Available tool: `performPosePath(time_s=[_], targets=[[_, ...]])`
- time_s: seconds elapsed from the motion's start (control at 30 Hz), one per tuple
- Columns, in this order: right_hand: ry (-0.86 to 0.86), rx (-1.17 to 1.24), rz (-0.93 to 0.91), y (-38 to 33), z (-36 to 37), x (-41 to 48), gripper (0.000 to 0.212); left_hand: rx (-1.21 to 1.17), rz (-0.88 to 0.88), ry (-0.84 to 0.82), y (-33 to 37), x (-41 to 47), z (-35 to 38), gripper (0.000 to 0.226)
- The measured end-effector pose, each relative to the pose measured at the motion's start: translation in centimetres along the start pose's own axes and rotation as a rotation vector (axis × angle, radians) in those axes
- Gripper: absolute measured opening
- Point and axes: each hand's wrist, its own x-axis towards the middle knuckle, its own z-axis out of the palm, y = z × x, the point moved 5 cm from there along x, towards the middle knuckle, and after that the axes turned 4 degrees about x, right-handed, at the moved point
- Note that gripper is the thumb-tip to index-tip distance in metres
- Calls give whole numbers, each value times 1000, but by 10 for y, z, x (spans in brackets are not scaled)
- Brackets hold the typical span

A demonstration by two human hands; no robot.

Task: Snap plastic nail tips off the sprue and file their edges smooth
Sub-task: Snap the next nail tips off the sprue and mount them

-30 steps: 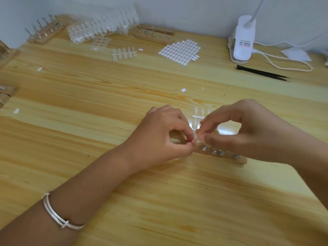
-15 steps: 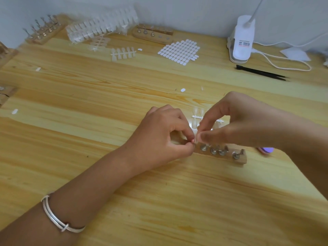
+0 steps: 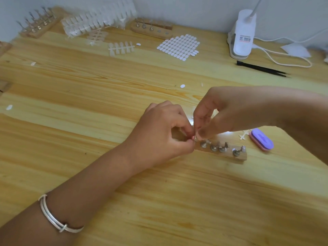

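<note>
My left hand [image 3: 159,137] and my right hand [image 3: 230,110] meet fingertip to fingertip over the left end of a wooden peg block [image 3: 229,155]. Together they pinch a small pale nail tip [image 3: 195,137], which the fingers mostly hide. Several metal pegs stand along the block to the right of my fingers. A purple and pink nail file block [image 3: 261,139] lies just right of the peg block. A bare white sprue scrap [image 3: 244,135] lies beside it. A sprue with nail tips on it [image 3: 121,47] lies at the back.
At the back are a clear pack of nail-tip sprues [image 3: 99,20], two more wooden peg stands [image 3: 38,23] [image 3: 152,29] and a sheet of white adhesive tabs [image 3: 179,47]. A white lamp base [image 3: 242,34] with its cord and black tweezers [image 3: 260,69] sit at the back right.
My right hand has risen and shifted up and left, uncovering the purple file block and the right end of the peg block. My left hand has stayed in place.
</note>
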Motion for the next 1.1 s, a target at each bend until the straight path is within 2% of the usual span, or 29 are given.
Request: performPosePath(time_s=[0.13,0.3,0.4,0.57,0.7,0.77,0.87,0.97,1.1], targets=[[-15,-91,-5,-6,0,1,5,-10,-1,-6,0,0,0,6],[37,-58,-31,-2,0,0,12,2,-10,-6,0,0,-2,10],[108,-23,-64,3,-3,-4,9,22,-7,-10,2,0,-2,9],[351,107,-137,26,-27,-20,9,34,-7,-21,2,0,-1,14],[566,-22,-120,57,-36,-30,7,72,25,-71,3,2,-1,6],[560,-53,-147,65,-28,-31,13,86,35,-120,0,4,-3,15],[506,-109,-224,65,-15,-31,23,90,35,-159,-5,8,-9,44],[514,-149,-253,66,-9,-29,33,208,96,-219,1,12,-5,71],[589,-255,-322,61,-4,-28,28,396,177,-326,11,14,9,85]])
